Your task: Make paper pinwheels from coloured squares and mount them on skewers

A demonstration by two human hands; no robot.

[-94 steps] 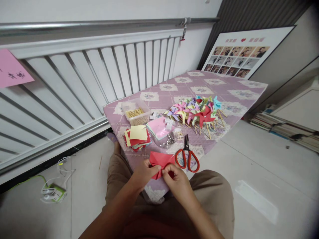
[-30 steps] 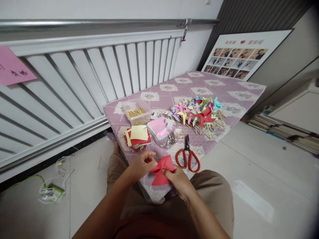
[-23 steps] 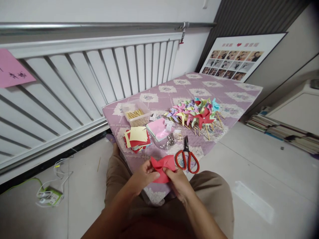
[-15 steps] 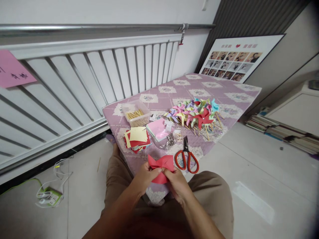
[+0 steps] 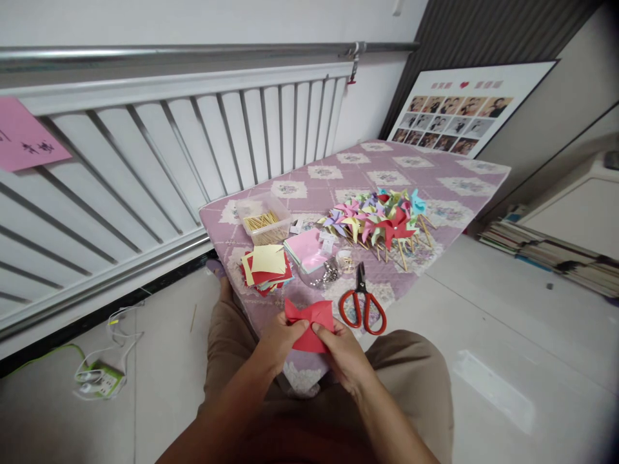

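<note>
Both hands pinch a folded red paper square (image 5: 309,320) over the near edge of a low table with a purple quilted cover (image 5: 367,174). My left hand (image 5: 280,338) grips its left side and my right hand (image 5: 338,351) its centre and right side. The paper's corners are bent toward the middle. Red-handled scissors (image 5: 363,301) lie just right of the paper.
A stack of red and yellow paper squares (image 5: 267,265), a pink paper pile (image 5: 307,248), a clear box of wooden sticks (image 5: 264,219), small metal pins (image 5: 329,274) and a heap of finished colourful pinwheels (image 5: 382,219) lie on the table. A power strip (image 5: 99,377) sits on the floor at left.
Both hands kept hold of the red paper, turning and refolding it; another corner has been brought toward the middle. The view shifted slightly.
</note>
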